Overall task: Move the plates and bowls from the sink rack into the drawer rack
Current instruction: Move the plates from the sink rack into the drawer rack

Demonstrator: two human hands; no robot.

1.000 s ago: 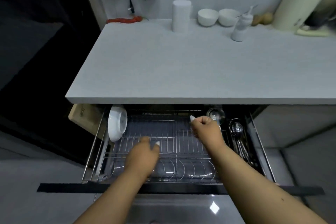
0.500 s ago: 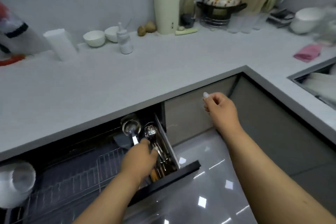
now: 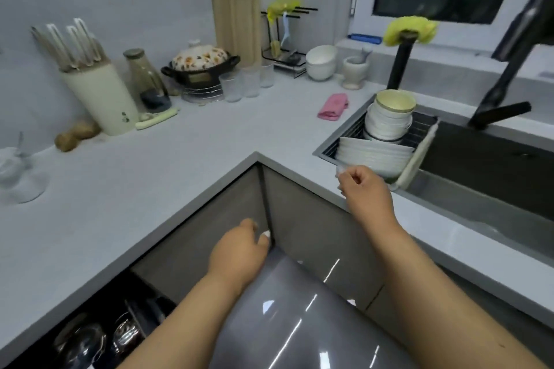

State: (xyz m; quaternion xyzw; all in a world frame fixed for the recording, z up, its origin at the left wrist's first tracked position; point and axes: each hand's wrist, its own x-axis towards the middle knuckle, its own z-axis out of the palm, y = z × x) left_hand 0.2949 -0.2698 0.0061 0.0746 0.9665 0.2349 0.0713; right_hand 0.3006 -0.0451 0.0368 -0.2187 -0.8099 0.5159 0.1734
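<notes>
A stack of white plates (image 3: 374,156) lies in the sink rack (image 3: 353,132) at the right, with a pile of white bowls (image 3: 388,121) behind it and a cream bowl (image 3: 395,100) on top. My right hand (image 3: 364,189) hovers just in front of the plates, fingers loosely curled and holding nothing. Lower down, my left hand (image 3: 239,252) hangs in front of the corner cabinet, also holding nothing. Only the cutlery end of the open drawer rack (image 3: 99,335) shows at the bottom left.
A black faucet (image 3: 503,93) leans over the sink (image 3: 479,165). On the counter stand a pink cloth (image 3: 332,106), white bowls (image 3: 320,63), a mortar (image 3: 355,72), glasses (image 3: 242,82), a clay pot (image 3: 201,64) and a knife block (image 3: 99,96).
The view has swung right from the open drawer to the sink. My right hand has travelled up to the plates in the sink rack; my left hand has left the drawer.
</notes>
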